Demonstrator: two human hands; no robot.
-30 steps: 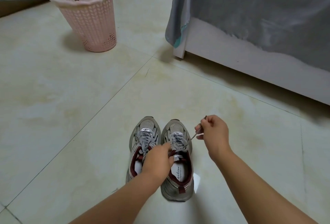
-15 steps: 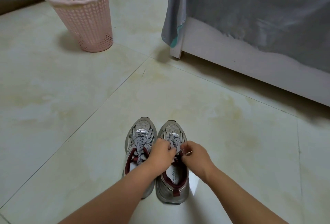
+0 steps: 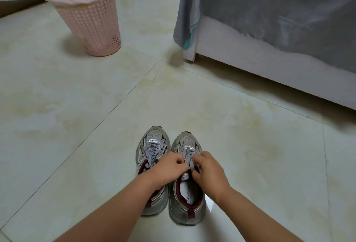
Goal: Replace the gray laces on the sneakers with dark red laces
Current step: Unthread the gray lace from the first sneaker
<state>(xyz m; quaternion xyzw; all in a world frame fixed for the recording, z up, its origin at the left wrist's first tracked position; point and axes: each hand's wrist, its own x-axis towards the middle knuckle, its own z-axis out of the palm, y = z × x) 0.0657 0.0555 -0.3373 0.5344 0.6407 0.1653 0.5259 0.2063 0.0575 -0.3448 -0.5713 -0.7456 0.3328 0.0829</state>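
Observation:
Two grey sneakers with dark red lining stand side by side on the tiled floor, toes pointing away from me. The left sneaker carries its grey lace fully threaded. Over the tongue of the right sneaker, my left hand and my right hand meet, both pinching its grey lace near the upper eyelets. My left forearm hides much of the left sneaker's heel. No dark red laces are in view.
A pink plastic basket stands on the floor at the far left. A white bed frame draped with a grey sheet runs along the right. Pale tiles surround the shoes.
My right hand, which held a lace end out to the right of the shoe, has come back in to the tongue. Both hands now work close together on the right sneaker's lace.

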